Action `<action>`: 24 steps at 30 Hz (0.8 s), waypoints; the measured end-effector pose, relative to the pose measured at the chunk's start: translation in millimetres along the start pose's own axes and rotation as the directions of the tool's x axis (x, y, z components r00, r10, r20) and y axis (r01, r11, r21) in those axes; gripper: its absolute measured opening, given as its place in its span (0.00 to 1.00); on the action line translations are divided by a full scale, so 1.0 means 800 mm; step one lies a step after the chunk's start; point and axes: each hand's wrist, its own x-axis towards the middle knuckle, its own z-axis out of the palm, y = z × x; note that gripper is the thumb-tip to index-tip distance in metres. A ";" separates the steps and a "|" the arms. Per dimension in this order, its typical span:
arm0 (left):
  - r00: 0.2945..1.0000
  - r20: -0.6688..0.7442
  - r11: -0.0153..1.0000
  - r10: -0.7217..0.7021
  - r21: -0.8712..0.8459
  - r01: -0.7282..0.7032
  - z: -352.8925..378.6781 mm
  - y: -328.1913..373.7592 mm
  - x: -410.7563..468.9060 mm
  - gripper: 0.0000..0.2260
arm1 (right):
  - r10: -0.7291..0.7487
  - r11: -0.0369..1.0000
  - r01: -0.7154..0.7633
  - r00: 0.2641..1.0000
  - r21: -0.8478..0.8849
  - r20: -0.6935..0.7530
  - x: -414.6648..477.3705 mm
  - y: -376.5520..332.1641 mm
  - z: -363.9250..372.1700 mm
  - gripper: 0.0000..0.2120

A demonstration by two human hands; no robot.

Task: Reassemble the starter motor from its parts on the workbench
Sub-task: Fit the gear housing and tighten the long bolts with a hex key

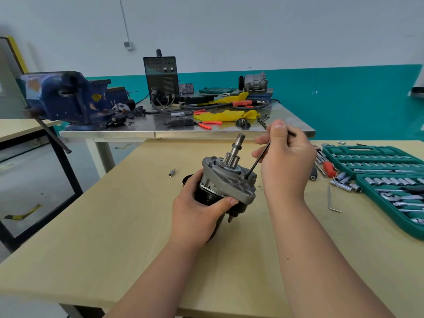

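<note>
The starter motor (227, 180) stands tilted on the wooden workbench (114, 214), its grey aluminium flange and splined shaft pointing up and away from me. My left hand (199, 210) grips its black body from the left, thumb just under the flange. My right hand (284, 157) pinches a black hex key (258, 160), whose lower tip sits in a bolt hole on the right side of the flange.
A green socket set case (390, 180) lies open at the right, with loose sockets, a red-handled screwdriver (329, 168) and a spare hex key (331, 200) beside it. A small bit (172, 172) lies left of the motor. A steel table behind carries a blue vise (68, 97) and a welder (161, 80).
</note>
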 end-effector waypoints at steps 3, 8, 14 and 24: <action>1.000 -0.001 1.000 -0.005 -0.003 0.005 0.000 0.000 -0.001 0.32 | -0.036 0.998 0.035 0.999 -0.044 -0.035 0.001 0.002 0.002 0.09; 1.000 -0.012 1.000 -0.016 0.008 0.016 0.002 -0.001 -0.001 0.31 | -0.160 0.973 0.145 0.984 -0.182 -0.073 0.004 0.008 0.005 0.12; 0.997 -0.068 0.999 -0.037 0.013 0.038 0.008 0.001 -0.004 0.30 | -0.266 0.925 0.236 0.962 -0.299 -0.065 0.008 0.010 0.009 0.12; 0.993 -0.105 0.996 -0.059 0.064 0.066 0.009 0.002 -0.005 0.32 | -0.156 0.985 0.163 0.982 -0.064 0.103 0.012 0.007 0.011 0.10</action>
